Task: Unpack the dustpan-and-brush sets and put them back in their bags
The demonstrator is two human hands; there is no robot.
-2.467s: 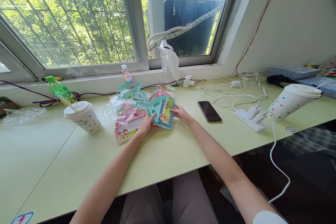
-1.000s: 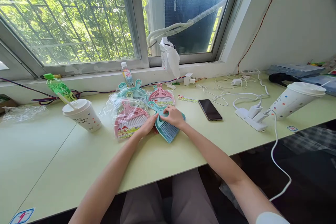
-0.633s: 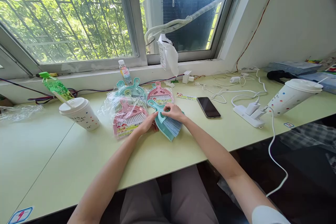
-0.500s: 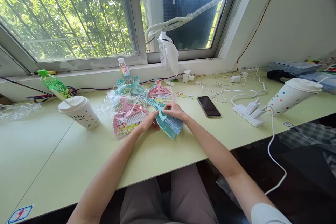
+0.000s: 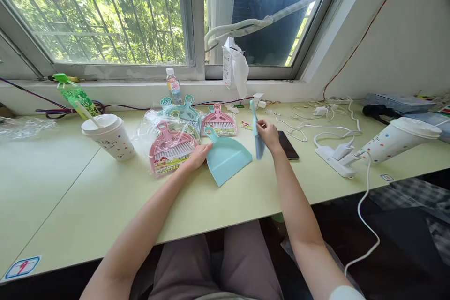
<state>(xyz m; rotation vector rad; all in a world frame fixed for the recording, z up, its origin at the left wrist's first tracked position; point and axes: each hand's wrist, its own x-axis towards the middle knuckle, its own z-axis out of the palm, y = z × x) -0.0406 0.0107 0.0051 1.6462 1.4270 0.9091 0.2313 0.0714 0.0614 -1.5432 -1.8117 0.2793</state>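
At 12 o'clock from the dustpan, the window (image 5: 192, 23) spans the rear; the tabletop (image 5: 116, 206) runs below it, L to R. The teal dustpan (image 5: 228, 157) sits near the tabletop's front edge, handle toward 11. The person's L hand (image 5: 200, 155) has its grip closed on the pan's L edge, thumb near the handle base, other fingers mostly hidden. Clear-wrapped pink set (image 5: 170, 147), w/ white bristles & yellow label, is just beside that hand at 9; teal set (image 5: 181, 111) at approx. 10, another pink set (image 5: 218, 122) near 12. Lidded cups stand farther out, one (image 5: 112, 143) at 9, one (image 5: 397, 140) tilted at 3. At 2, the R hand (image 5: 268, 134) pinches the blue brush (image 5: 258, 143), upright, edge-on, bristles down, apart from the pan. Black phone (image 5: 288, 146) lies at 3, partly behind the R forearm. Smallest: label strip (image 5: 246, 125), approx. 1, partly hidden by the brush.
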